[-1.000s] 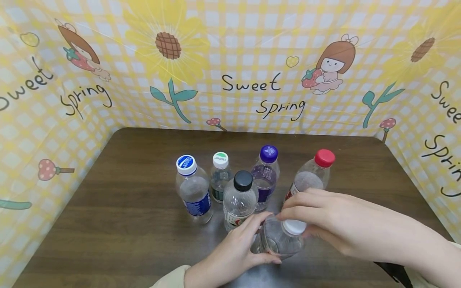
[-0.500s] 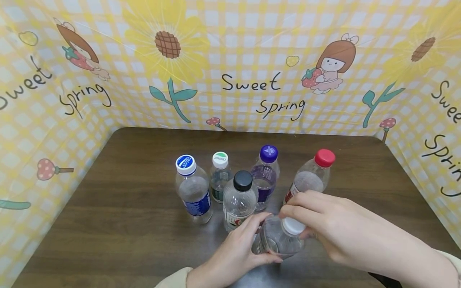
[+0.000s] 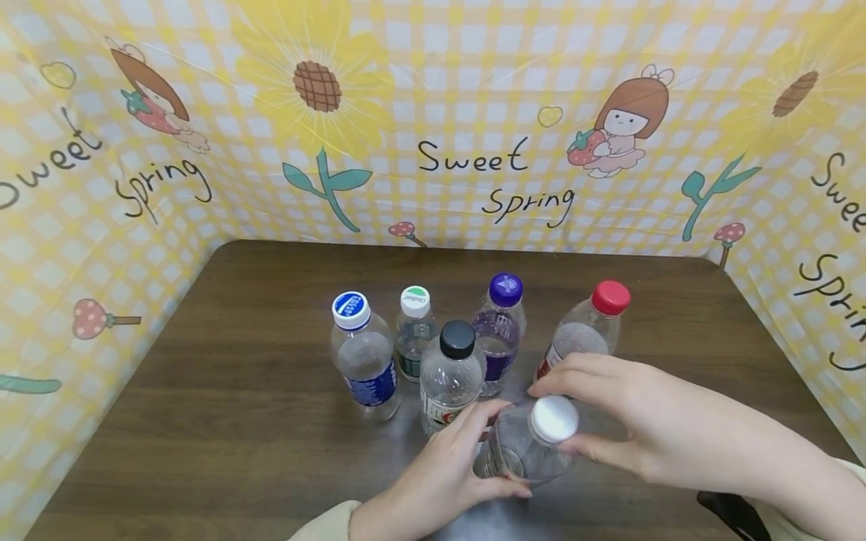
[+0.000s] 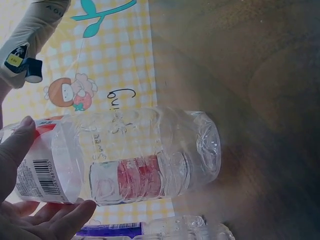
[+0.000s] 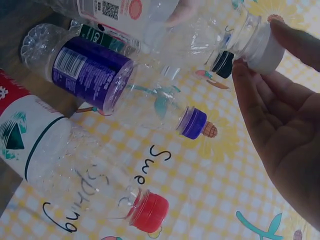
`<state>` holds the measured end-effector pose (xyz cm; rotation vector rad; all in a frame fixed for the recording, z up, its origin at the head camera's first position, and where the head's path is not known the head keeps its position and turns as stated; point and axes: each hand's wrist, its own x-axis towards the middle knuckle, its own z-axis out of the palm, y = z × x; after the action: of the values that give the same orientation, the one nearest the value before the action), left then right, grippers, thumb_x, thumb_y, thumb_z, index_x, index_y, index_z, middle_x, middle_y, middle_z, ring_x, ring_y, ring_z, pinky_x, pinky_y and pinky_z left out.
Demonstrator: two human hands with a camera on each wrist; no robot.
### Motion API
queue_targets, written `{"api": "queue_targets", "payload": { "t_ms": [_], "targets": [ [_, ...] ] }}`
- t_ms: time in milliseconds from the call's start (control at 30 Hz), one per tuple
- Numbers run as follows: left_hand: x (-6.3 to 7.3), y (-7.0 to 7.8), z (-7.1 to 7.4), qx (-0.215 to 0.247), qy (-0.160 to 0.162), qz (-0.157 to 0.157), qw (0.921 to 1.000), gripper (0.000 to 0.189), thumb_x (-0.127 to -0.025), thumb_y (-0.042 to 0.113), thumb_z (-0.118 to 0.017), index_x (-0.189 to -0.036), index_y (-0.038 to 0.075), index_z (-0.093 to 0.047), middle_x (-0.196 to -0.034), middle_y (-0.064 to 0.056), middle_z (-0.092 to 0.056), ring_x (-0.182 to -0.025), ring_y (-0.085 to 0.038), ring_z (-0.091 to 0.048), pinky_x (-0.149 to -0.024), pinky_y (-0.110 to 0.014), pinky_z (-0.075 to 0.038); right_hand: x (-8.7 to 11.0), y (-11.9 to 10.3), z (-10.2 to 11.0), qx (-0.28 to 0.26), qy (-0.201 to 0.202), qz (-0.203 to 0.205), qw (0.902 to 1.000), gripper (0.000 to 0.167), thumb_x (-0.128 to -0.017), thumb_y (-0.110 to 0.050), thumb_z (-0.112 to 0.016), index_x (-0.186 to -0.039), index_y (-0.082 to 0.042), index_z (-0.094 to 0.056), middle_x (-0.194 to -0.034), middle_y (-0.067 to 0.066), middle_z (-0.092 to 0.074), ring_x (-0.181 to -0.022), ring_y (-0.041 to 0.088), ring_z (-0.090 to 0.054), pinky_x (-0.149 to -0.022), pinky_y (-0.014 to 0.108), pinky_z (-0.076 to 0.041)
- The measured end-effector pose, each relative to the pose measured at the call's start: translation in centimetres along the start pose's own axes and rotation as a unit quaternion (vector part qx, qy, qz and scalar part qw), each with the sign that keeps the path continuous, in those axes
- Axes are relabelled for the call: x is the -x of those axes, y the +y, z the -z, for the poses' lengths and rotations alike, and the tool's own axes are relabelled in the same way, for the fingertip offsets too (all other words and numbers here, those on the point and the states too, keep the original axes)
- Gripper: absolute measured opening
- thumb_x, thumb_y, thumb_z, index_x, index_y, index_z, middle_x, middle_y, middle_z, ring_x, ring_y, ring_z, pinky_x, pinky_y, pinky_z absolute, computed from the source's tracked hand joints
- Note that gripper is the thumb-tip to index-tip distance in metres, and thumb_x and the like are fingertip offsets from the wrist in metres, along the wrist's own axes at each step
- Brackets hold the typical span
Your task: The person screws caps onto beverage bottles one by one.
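Observation:
My left hand (image 3: 443,462) grips a clear plastic bottle (image 3: 524,451) around its body, thumb on the near side, fingers on the far side. The bottle leans with its white cap (image 3: 555,418) toward the right. Its white and red label (image 4: 45,177) with a barcode shows under the hand in the left wrist view. My right hand (image 3: 629,417) pinches the cap at its edge, the thumb on one side and the fingers opposite, as the right wrist view shows. The cap's top is uncovered from above.
Close beyond the left hand stands a black-capped bottle (image 3: 452,383). Around it are a blue-labelled bottle (image 3: 365,361), a small white-capped bottle (image 3: 415,334), a purple-capped bottle (image 3: 498,330) and a red-capped bottle (image 3: 587,327). Yellow checked cloth (image 3: 446,90) walls the wooden table (image 3: 223,391).
The right hand's thumb and fingers have spread and turned about the cap, so more of the cap's top shows. The left hand and its bottle have stayed in place.

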<state>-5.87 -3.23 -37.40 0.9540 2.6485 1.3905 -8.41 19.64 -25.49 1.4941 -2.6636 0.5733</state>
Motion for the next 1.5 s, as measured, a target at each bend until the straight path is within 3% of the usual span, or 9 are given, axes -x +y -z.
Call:
{"api": "queue_targets", "payload": {
  "t_ms": [200, 433, 567, 800, 933, 1067, 1367, 1500],
  "targets": [
    [0.1, 0.0, -0.1, -0.001, -0.004, -0.002, 1.0000, 0.074, -0.075, 0.039, -0.077, -0.134, 0.013, -0.043, -0.120, 0.001, -0.059, -0.105, -0.008, -0.058, -0.090, -0.023, -0.053, -0.3, 0.0, 0.0, -0.011, 0.029, 0.023, 0.9993, 0.033, -0.082, -0.032, -0.075, -0.111, -0.027, -0.060, -0.104, -0.020, -0.057, -0.089, -0.006, -0.054, -0.077, 0.004, -0.044],
    [0.2, 0.2, -0.2, -0.025, 0.002, -0.005, 0.9997, 0.071, -0.076, 0.043, -0.075, -0.132, 0.012, -0.045, -0.116, 0.003, -0.060, -0.105, -0.006, -0.058, -0.092, -0.025, -0.053, -0.2, -0.4, -0.5, -0.028, 0.075, 0.051, 0.9954, 0.029, -0.082, -0.027, -0.076, -0.107, -0.025, -0.062, -0.097, -0.020, -0.056, -0.082, -0.008, -0.053, -0.072, 0.003, -0.044],
    [0.2, 0.3, -0.2, -0.025, 0.005, -0.004, 0.9997, 0.071, -0.076, 0.042, -0.075, -0.132, 0.012, -0.045, -0.117, 0.003, -0.060, -0.106, -0.006, -0.058, -0.092, -0.025, -0.053, -0.1, -0.6, -0.8, -0.031, 0.096, 0.044, 0.9940, 0.026, -0.084, -0.029, -0.074, -0.106, -0.025, -0.063, -0.096, -0.019, -0.056, -0.082, -0.007, -0.053, -0.072, 0.004, -0.044],
    [0.3, 0.5, -0.2, -0.023, 0.006, 0.021, 0.9995, 0.071, -0.077, 0.044, -0.074, -0.132, 0.011, -0.045, -0.121, 0.001, -0.060, -0.110, -0.008, -0.058, -0.094, -0.027, -0.053, -0.1, -1.0, -0.9, -0.021, 0.115, 0.010, 0.9931, 0.024, -0.092, -0.046, -0.053, -0.105, -0.028, -0.063, -0.096, -0.028, -0.052, -0.081, -0.013, -0.052, -0.071, 0.003, -0.045],
    [0.4, 0.6, -0.3, -0.019, 0.014, 0.023, 0.9995, 0.070, -0.076, 0.044, -0.074, -0.131, 0.011, -0.046, -0.120, 0.001, -0.060, -0.108, -0.008, -0.059, -0.091, -0.026, -0.054, 0.0, -1.2, -1.2, -0.033, 0.130, 0.002, 0.9909, 0.023, -0.088, -0.039, -0.066, -0.105, -0.025, -0.063, -0.096, -0.025, -0.057, -0.082, -0.010, -0.055, -0.073, 0.004, -0.047],
    [0.4, 0.6, -0.4, -0.018, 0.019, 0.017, 0.9995, 0.071, -0.076, 0.043, -0.076, -0.131, 0.010, -0.046, -0.118, 0.001, -0.060, -0.105, -0.008, -0.059, -0.088, -0.023, -0.054, 0.2, -1.4, -1.5, -0.031, 0.135, -0.016, 0.9902, 0.024, -0.086, -0.040, -0.068, -0.104, -0.025, -0.062, -0.096, -0.023, -0.059, -0.083, -0.010, -0.058, -0.073, 0.004, -0.049],
    [0.3, 0.6, 0.0, 0.028, -0.031, 0.065, 0.9970, 0.072, -0.079, 0.044, -0.072, -0.138, 0.016, -0.041, -0.125, -0.001, -0.057, -0.105, -0.011, -0.059, -0.087, -0.024, -0.055, 0.2, -0.9, -1.8, -0.019, 0.145, -0.014, 0.9891, 0.032, -0.088, -0.047, -0.061, -0.105, -0.020, -0.063, -0.096, -0.019, -0.060, -0.083, -0.007, -0.058, -0.074, 0.003, -0.047],
    [0.2, 0.6, 0.0, 0.039, -0.037, 0.074, 0.9958, 0.073, -0.080, 0.044, -0.071, -0.140, 0.016, -0.039, -0.129, -0.002, -0.055, -0.107, -0.011, -0.059, -0.088, -0.026, -0.056, 0.3, -0.6, -2.0, -0.015, 0.148, -0.016, 0.9887, 0.034, -0.085, -0.041, -0.067, -0.108, -0.017, -0.063, -0.098, -0.013, -0.063, -0.084, -0.003, -0.058, -0.076, 0.003, -0.045]
  ]
}}
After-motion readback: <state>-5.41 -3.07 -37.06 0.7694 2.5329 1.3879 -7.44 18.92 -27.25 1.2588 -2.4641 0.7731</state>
